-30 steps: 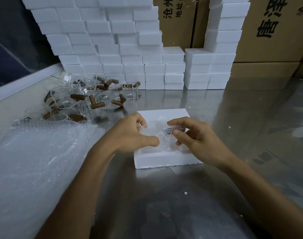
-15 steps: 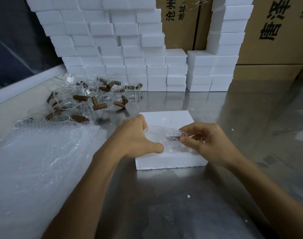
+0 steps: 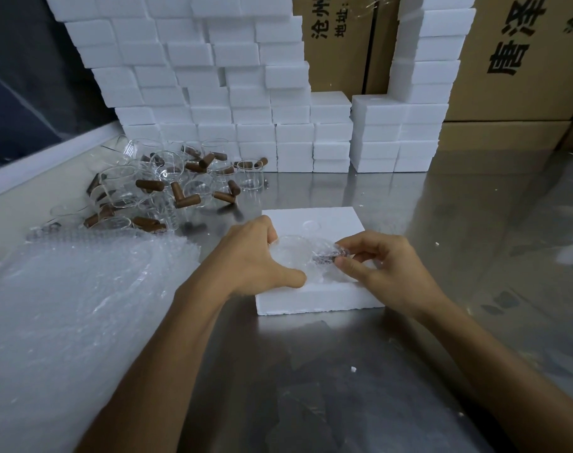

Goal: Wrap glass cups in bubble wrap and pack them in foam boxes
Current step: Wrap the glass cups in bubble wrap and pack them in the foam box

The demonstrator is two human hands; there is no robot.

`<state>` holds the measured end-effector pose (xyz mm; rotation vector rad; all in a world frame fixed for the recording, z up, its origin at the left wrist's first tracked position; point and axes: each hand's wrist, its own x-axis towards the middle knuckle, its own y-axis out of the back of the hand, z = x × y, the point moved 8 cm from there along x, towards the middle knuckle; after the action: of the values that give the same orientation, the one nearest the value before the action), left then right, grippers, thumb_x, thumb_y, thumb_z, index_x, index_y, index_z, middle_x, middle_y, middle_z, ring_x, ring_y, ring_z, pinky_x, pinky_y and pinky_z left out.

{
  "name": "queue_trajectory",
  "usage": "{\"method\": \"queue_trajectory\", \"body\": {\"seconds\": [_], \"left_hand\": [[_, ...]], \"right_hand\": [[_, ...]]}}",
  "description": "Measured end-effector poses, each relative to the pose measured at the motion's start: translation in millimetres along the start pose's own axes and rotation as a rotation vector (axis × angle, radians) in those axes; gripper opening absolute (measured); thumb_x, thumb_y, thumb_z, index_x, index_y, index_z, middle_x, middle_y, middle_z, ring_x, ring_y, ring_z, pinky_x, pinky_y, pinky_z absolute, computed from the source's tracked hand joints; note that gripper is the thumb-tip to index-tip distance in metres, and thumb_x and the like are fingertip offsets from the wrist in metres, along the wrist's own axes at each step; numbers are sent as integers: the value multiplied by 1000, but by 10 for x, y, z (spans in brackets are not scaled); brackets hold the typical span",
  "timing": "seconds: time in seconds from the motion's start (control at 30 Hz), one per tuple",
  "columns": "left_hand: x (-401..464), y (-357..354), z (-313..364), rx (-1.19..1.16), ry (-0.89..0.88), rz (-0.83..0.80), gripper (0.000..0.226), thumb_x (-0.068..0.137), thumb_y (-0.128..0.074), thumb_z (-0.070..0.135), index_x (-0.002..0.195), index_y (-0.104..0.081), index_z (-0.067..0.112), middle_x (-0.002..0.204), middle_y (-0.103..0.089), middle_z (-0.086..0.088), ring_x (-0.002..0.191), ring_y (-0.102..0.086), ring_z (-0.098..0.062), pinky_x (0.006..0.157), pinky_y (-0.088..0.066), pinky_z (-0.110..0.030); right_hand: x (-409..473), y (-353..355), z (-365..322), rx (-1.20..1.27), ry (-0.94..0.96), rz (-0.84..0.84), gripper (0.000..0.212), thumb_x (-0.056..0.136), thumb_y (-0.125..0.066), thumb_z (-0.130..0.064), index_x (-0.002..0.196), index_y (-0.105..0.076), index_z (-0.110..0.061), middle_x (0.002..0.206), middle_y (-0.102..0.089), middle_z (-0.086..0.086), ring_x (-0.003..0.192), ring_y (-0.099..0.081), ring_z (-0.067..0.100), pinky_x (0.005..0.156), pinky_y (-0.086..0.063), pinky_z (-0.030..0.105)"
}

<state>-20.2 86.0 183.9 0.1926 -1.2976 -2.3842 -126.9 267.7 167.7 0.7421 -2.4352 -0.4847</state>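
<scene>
Head view: seated in the near half of a white square foam box (image 3: 314, 300) on the grey steel table (image 3: 474, 289), a clear glass cup swathed in bubble wrap (image 3: 294, 256), brown handle pointing right; gripped on its left flank by the left hand (image 3: 249, 259), thumb along the near side, other fingers curled over the far rim; pinched at the wrapped handle by the right hand (image 3: 381, 268), thumb and forefinger closed on it. Probably light, brittle and slick beneath soft, crackly film; best held around the padded body, never levered by the handle; gentle downward pressure only, foam crumbly at the edges. Farther left, loose clear bubble-wrap sheets (image 3: 69, 305) and a huddle of bare glass cups with brown handles (image 3: 167, 184); behind, stacked white foam boxes (image 3: 213, 93).
</scene>
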Motion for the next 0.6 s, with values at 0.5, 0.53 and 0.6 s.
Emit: {"method": "queue_trajectory", "body": {"seconds": [0.5, 0.53, 0.6], "left_hand": [[-32, -11, 49, -14, -19, 38, 62, 48, -79, 62, 80, -42, 24, 75, -45, 7, 63, -41, -13, 54, -32, -30], [-33, -11, 53, -15, -20, 39, 61, 49, -79, 62, 80, -41, 25, 74, -44, 8, 62, -40, -12, 53, -32, -30], [-34, -10, 52, -18, -15, 38, 61, 49, -79, 62, 80, -42, 25, 74, -45, 8, 62, -41, -11, 53, -31, -29]], "right_hand": [[-38, -27, -36, -163, 58, 14, 14, 89, -74, -22, 103, -74, -26, 78, -65, -30, 76, -63, -3, 69, -43, 3], [-42, -31, -39, -168, 61, 9, 15, 90, -73, -23, 105, -74, -26, 78, -64, -32, 78, -63, -3, 70, -42, 3], [-48, -39, -42, -164, 65, -2, 16, 90, -72, -24, 106, -74, -26, 79, -65, -32, 79, -63, -3, 70, -42, 2]]}}
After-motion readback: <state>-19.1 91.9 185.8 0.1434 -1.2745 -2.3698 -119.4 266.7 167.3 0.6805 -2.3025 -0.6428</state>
